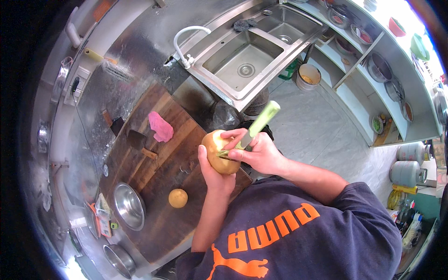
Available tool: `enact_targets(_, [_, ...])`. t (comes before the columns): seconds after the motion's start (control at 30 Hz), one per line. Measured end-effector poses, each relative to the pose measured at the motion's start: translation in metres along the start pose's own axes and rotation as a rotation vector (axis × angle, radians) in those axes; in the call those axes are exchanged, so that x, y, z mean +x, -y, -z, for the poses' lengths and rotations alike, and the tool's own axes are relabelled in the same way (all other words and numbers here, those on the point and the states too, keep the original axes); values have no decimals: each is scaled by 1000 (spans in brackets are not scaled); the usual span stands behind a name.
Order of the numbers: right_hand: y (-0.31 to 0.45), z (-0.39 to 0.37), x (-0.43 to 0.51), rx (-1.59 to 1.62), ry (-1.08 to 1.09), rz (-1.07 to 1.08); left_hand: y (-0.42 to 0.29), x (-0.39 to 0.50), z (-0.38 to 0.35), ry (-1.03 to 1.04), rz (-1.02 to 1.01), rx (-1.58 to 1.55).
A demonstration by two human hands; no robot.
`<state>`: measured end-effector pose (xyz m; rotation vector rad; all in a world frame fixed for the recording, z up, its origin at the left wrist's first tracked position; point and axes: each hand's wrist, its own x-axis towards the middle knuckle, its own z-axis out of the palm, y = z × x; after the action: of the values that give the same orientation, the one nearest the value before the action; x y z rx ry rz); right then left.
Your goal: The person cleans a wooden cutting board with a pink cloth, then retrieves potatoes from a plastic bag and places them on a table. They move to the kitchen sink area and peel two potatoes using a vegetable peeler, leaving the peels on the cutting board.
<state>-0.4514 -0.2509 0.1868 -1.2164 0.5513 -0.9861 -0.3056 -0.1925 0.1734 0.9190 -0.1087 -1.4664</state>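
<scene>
My left hand (217,179) cups a large, round, yellow-brown vegetable (225,167), probably a potato, from below and the side. A pale bare patch shows on its upper side. In my right hand (265,154) is a peeler with a light green handle (265,118), which points up and away from me. Its blade end lies against the vegetable, where a strip of peel seems to hang; my fingers partly hide that spot. Both hands are above the near edge of a wooden board (164,224). A smaller round potato (178,198) rests on that board.
A steel bowl (129,206), a pink cloth (161,126) and a dark-bladed cleaver (136,139) lie on the board. Beyond stands a double steel sink (241,92) with a white faucet (189,29). Shelves (357,119) with dishes line the right; a bucket (308,77) stands on the floor.
</scene>
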Motion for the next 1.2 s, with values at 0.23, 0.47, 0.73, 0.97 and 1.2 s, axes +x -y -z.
enact_targets(0.23, [-26, 30, 34, -203, -368, -229, 7, -7, 8, 34, -134, 164])
enact_targets(0.47, [-3, 18, 13, 98, -70, -86, 3, -5, -2, 44, -125, 106])
enact_targets(0.73, [-11, 18, 26, -67, -327, -160, 9, -10, -5, -25, -187, 176])
enact_targets(0.97, [4, 26, 13, -1, 128, 119, -5, -8, -10, 156, -21, 109])
enact_targets(1.2, [11, 32, 30, -197, 106, -77, -6, -15, -9, 236, 157, 173])
